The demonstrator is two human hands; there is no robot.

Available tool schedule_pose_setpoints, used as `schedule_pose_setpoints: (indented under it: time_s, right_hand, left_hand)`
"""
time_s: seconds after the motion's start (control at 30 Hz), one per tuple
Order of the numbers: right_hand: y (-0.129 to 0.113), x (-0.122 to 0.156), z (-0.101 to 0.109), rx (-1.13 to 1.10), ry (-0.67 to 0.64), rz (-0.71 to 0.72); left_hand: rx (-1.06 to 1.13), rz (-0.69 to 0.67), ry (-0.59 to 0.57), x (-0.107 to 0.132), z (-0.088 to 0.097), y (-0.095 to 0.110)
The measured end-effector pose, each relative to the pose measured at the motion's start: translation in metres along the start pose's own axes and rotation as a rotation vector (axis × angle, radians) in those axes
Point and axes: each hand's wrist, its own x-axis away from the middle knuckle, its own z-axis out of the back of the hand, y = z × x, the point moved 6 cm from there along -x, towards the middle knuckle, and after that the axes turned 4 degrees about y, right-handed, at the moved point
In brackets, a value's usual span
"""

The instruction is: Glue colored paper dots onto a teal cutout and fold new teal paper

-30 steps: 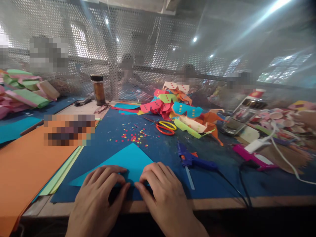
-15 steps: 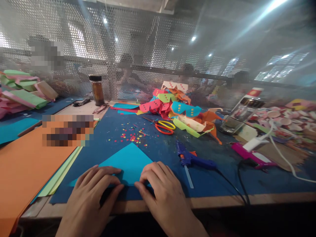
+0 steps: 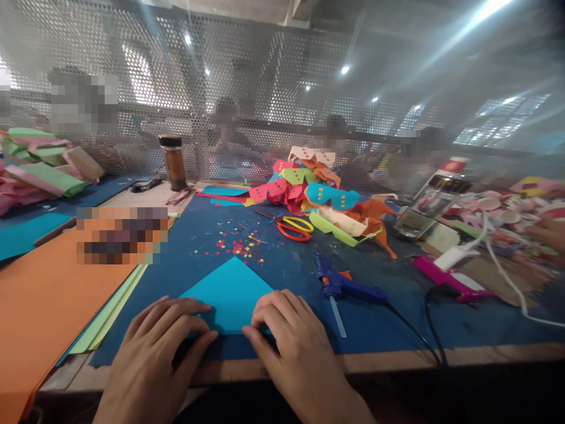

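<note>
A light blue paper folded into a triangle lies on the dark blue mat near the table's front edge, its apex pointing away from me. My left hand lies on the paper's near left corner with fingers stretched flat. My right hand presses the paper's near right edge, fingers curled and thumb along the fold. Both hands press the paper down rather than grip it.
A blue glue gun lies right of my right hand. Yellow-and-red scissors and a heap of coloured paper pieces lie further back, near small confetti scraps. Orange sheets lie left. A jar stands by the mesh wall.
My left hand has slid left along the paper's near edge, covering its left corner. My right hand has stayed in place.
</note>
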Motion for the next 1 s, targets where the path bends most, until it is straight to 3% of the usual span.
schedule_pose_setpoints:
  time_s: [0.53,1.0]
  right_hand:
    - [0.002,0.000,0.000,-0.052,-0.004,-0.026]
    - [0.002,0.001,0.000,-0.071,0.006,-0.027]
  left_hand:
    - [-0.001,0.050,0.002,0.012,0.006,-0.019]
    - [0.035,0.223,0.021,0.026,0.007,-0.039]
